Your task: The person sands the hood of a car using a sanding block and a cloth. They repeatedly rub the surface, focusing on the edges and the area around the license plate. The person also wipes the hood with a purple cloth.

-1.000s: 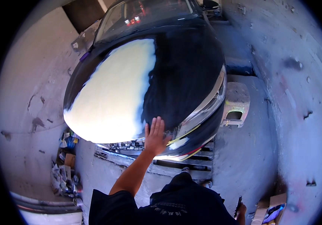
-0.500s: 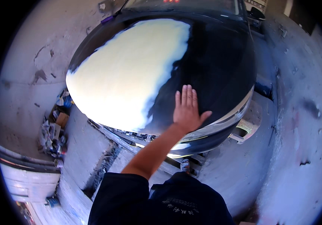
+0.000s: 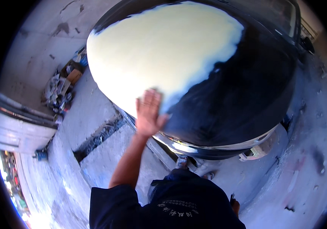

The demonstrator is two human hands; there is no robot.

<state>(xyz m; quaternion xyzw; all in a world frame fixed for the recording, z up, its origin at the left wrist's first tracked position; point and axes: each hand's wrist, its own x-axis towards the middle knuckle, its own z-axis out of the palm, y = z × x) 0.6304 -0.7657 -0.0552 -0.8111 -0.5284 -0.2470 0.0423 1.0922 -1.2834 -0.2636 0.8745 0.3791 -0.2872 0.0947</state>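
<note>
My left hand (image 3: 148,114) is spread, somewhat blurred, over the lower part of a pale cream patch (image 3: 157,45) on the black car hood (image 3: 255,87), near the patch's ragged border, and appears to rest flat on it. Below the hood are the front bumper and its trim (image 3: 220,152). My right hand (image 3: 235,206) hangs low at the right of my body, partly hidden by my dark shirt, with fingers closed round a small dark, thin object that I cannot make out.
A pile of cardboard, cans and rags (image 3: 62,89) lies at left. A trench (image 3: 98,139) cuts the floor left of the bumper. A pale stool-like object (image 3: 253,153) is under the bumper at right. The windshield (image 3: 270,15) and side mirror (image 3: 306,45) are at top right.
My left hand has moved left from the black area onto the cream patch's edge. The view has turned, so the hood sits higher in it. My right hand shows again at lower right.
</note>
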